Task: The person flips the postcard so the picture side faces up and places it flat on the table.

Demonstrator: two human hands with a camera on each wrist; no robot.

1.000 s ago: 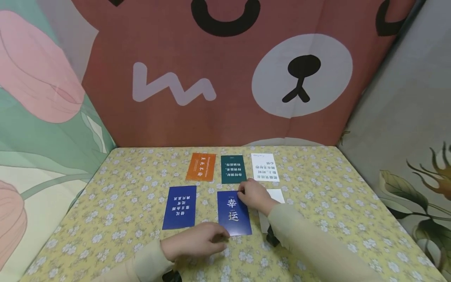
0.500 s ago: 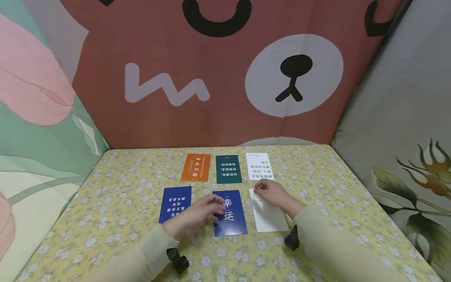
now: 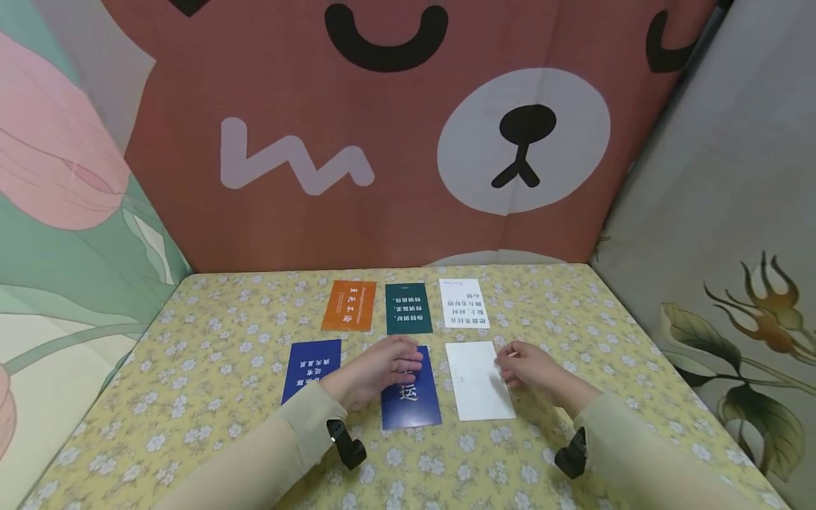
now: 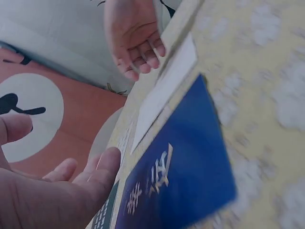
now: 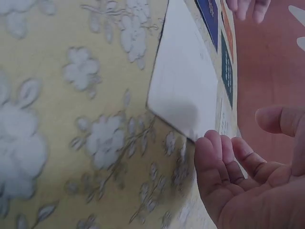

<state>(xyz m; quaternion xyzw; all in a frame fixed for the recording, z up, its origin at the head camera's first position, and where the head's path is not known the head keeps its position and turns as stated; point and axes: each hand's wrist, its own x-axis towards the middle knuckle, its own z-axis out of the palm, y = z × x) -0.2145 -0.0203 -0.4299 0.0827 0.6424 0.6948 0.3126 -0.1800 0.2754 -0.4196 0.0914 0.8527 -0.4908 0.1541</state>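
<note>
My left hand [image 3: 382,368] hovers over the middle blue card [image 3: 411,411] with gold and white characters, fingers loosely bent and nothing in them. In the left wrist view, a gap shows between its thumb and fingers. At the right edge of a blank white card [image 3: 481,382], my right hand [image 3: 532,368] has its fingertips close by; the right wrist view shows its thumb apart from the fingers [image 5: 217,162] and no card between them. A second blue card [image 3: 312,365] lies to the left, its lower part hidden behind my left arm.
Along the back row lie an orange card [image 3: 348,306], a dark green card [image 3: 409,309] and a white printed card [image 3: 464,303]. A floral cloth [image 3: 210,368] covers the table, and a bear-patterned curtain [image 3: 382,234] hangs right behind it.
My left hand has moved up and right from below the middle blue card to over it. My right hand has shifted from that card's upper right corner to the blank card's right edge, uncovering it.
</note>
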